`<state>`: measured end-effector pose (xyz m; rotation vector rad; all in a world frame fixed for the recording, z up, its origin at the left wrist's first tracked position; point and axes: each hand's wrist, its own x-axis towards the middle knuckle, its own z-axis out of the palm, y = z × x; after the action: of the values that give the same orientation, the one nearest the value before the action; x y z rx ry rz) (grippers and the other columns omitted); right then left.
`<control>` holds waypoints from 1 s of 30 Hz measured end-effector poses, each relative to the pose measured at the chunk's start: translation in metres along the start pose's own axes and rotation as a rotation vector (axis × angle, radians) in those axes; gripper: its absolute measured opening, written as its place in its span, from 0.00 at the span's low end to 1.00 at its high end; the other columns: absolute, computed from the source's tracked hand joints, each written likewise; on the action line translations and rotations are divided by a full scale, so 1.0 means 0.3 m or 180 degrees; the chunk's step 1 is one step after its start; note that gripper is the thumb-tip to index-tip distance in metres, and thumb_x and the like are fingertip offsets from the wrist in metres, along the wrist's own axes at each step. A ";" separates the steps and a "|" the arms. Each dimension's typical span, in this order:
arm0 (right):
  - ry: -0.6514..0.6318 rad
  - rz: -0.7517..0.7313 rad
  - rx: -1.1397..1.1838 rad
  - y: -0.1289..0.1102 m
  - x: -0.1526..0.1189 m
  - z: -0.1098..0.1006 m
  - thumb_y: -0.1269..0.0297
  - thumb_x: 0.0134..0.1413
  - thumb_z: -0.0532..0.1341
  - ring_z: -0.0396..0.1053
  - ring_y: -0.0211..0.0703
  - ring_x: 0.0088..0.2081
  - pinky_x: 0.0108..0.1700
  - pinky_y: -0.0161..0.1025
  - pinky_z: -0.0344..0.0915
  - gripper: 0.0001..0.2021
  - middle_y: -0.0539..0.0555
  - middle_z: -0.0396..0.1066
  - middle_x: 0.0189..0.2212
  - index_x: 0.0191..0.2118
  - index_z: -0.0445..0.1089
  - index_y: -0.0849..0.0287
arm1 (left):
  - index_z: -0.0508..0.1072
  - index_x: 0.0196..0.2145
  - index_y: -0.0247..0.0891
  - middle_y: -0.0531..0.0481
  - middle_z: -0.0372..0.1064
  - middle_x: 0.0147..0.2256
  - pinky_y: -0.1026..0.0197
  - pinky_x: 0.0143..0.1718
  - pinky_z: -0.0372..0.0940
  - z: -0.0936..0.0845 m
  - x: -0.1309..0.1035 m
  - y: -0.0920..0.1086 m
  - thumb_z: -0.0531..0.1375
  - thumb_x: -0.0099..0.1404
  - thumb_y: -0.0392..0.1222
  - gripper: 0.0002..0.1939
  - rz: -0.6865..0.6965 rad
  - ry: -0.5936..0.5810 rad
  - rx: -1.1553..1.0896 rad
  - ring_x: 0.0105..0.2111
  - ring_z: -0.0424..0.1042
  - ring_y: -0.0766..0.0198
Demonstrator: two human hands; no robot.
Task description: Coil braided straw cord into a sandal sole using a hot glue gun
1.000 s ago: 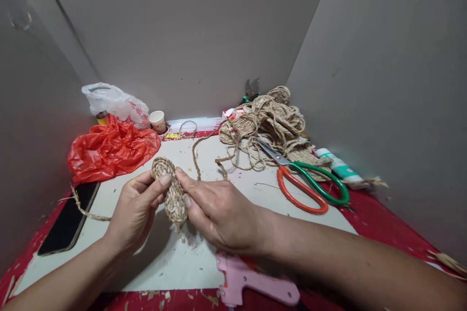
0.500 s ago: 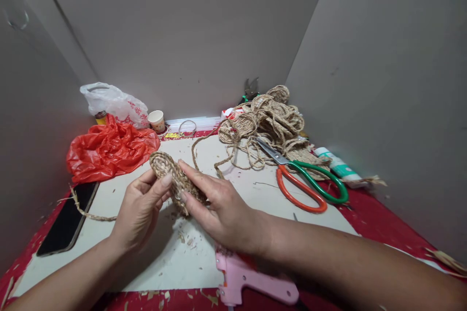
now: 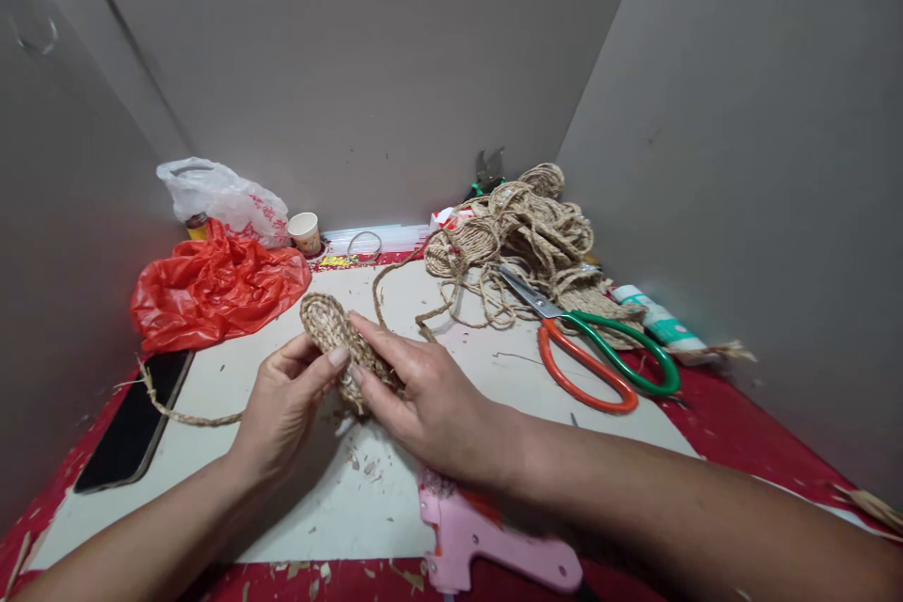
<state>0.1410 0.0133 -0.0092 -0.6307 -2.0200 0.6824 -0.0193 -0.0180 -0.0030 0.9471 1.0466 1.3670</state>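
Note:
An oval coil of braided straw rope (image 3: 328,327) is held up above the white board, tilted, between both hands. My left hand (image 3: 286,395) pinches its left edge, thumb on the face and fingers behind. My right hand (image 3: 423,390) grips the right side, thumb on the face and fingers along the top edge, hiding part of it. A loose rope end (image 3: 194,418) trails left from beneath my left hand toward the phone. Another strand (image 3: 379,287) runs from behind my right hand to the rope pile (image 3: 532,226). Below my right hand lies a pink glue gun (image 3: 486,546).
Scissors (image 3: 564,320) with red and green handles lie right of centre. A phone (image 3: 134,423) rests at left, by a red plastic bag (image 3: 218,292). Behind are a paper cup (image 3: 304,232), clear sticks (image 3: 377,240) and pliers (image 3: 488,171). Grey walls surround the table.
The coil and my left hand have shifted slightly to the right. The trailing rope end has moved a little with them. My right hand keeps nearly the same grip.

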 end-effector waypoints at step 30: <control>-0.1848 0.1326 -0.1136 -0.092 -0.346 -0.163 0.69 0.57 0.57 0.70 0.51 0.45 0.47 0.48 0.68 0.17 0.61 0.72 0.45 0.52 0.68 0.60 | 0.78 0.34 0.34 0.49 0.76 0.30 0.65 0.32 0.65 -0.052 0.061 -0.084 0.70 0.53 0.41 0.11 -0.0297 0.0003 -0.0193 0.28 0.70 0.67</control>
<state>0.2280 -0.0641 -0.0287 -1.1938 -2.6108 0.8195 -0.0282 -0.0011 -0.0322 0.8430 1.0319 1.3147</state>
